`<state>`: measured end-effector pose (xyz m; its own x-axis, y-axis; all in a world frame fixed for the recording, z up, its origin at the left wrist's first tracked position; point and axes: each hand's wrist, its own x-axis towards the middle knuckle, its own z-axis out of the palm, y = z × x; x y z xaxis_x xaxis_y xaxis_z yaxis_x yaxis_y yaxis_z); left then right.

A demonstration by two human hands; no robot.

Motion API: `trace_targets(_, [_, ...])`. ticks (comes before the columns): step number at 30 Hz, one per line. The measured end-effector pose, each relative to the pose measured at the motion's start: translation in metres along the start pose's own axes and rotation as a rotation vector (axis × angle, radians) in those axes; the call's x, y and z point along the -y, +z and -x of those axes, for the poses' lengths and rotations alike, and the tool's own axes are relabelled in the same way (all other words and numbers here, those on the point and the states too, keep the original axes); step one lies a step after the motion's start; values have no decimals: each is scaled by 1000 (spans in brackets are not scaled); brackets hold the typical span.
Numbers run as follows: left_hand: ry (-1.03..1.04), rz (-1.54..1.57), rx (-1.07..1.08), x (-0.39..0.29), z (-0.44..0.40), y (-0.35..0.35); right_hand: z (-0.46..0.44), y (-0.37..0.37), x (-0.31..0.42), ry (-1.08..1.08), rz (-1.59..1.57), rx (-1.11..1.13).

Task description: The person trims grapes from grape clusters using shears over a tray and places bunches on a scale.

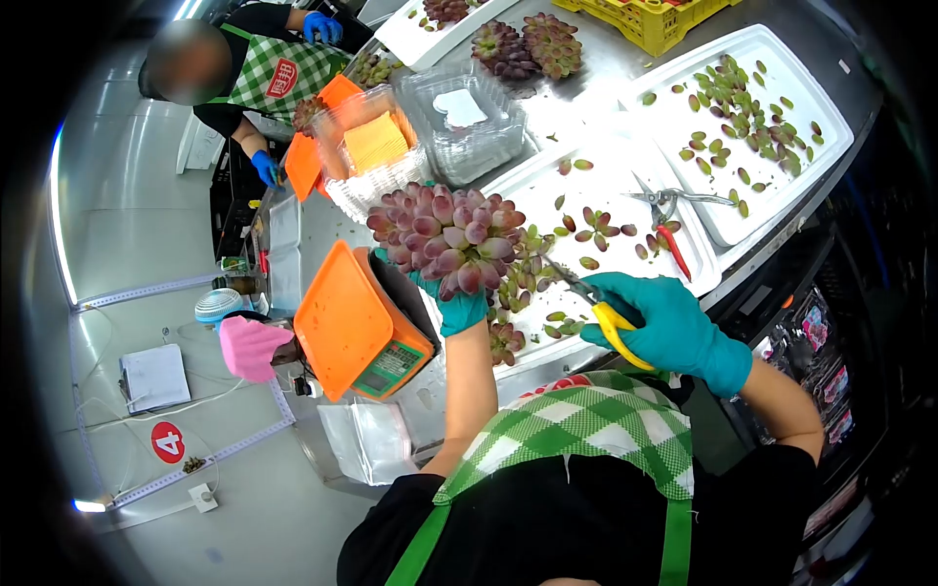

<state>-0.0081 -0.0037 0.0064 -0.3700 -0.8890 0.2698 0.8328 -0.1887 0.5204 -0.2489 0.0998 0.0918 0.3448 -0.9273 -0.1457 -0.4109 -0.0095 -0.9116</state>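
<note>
As left hand [457, 307] clasps succulent [449, 234], right [666, 326] grips scissors [614, 326].

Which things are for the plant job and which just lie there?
Maybe in use:
purple succulent in left hand
yellow-handled scissors in right hand
nearer white tray

Maybe just lying about:
red-handled cutters
clear plastic boxes
yellow crate
</note>
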Motion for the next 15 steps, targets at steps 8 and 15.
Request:
trace_targets(8, [81,46,-25,5,5,-10,-10,24,-55,95,4,-236])
trace_targets(15, [143,20,-307,13,20,15,14,25,-128,227,1010,39])
